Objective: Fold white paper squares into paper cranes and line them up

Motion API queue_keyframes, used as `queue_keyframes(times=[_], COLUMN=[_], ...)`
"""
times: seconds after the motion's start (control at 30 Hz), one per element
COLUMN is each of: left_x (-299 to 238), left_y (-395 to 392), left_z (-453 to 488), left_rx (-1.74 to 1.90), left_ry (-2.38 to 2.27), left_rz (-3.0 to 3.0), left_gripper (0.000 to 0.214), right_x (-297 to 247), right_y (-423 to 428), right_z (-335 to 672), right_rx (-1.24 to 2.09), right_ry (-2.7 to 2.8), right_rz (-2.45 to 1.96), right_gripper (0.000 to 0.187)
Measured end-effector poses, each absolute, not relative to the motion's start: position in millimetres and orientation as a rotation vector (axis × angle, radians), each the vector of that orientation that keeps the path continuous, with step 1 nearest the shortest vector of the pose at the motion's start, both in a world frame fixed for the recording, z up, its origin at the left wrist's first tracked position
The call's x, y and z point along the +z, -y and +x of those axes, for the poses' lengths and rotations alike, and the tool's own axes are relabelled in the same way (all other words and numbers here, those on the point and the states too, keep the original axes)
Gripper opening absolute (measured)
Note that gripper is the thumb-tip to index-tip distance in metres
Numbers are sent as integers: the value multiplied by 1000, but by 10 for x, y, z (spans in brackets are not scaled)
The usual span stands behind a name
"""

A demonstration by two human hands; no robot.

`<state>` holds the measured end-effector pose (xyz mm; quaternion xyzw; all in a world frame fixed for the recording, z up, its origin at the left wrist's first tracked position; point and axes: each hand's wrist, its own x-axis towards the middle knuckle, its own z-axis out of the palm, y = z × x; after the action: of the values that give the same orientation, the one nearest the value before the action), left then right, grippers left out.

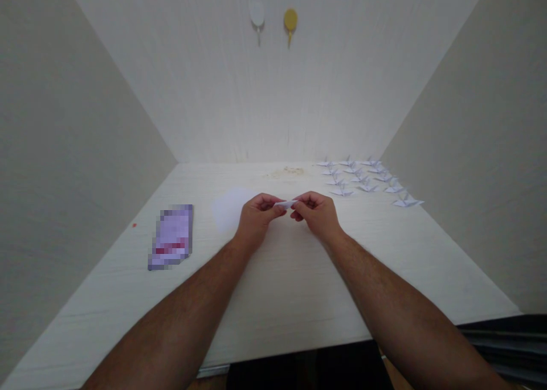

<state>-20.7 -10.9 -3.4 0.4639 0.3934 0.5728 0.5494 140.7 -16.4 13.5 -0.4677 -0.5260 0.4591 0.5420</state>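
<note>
A small folded piece of white paper (285, 204) is pinched between both hands above the middle of the pale wooden table (273, 299). My left hand (256, 216) grips its left end with curled fingers. My right hand (316, 212) grips its right end in the same way. Just behind my left hand, a flat white sheet of paper (228, 208) lies on the table. Several finished white paper cranes (363, 179) stand in rows at the back right of the table.
A purple packet (171, 237) lies flat at the left of the table. A tiny red speck (134, 225) sits near the left wall. Two hooks, one white (257, 15) and one yellow (290, 21), are on the back wall. Walls close in three sides.
</note>
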Motion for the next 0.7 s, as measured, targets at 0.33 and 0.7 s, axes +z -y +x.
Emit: queue_keyframes(times=[0.33,0.7], left_x=[93,45], left_y=[198,166], left_z=[-195,-191], left_rx=[1326,1360], left_ry=[-939,-918], left_rz=[1273,1037], left_gripper=[22,35], right_x=[90,128], right_y=[125,152], right_z=[1398,1376], right_rx=[1031,1129], right_ry=[1152,1230], right_rz=[-1150,-1070], right_gripper=[7,16])
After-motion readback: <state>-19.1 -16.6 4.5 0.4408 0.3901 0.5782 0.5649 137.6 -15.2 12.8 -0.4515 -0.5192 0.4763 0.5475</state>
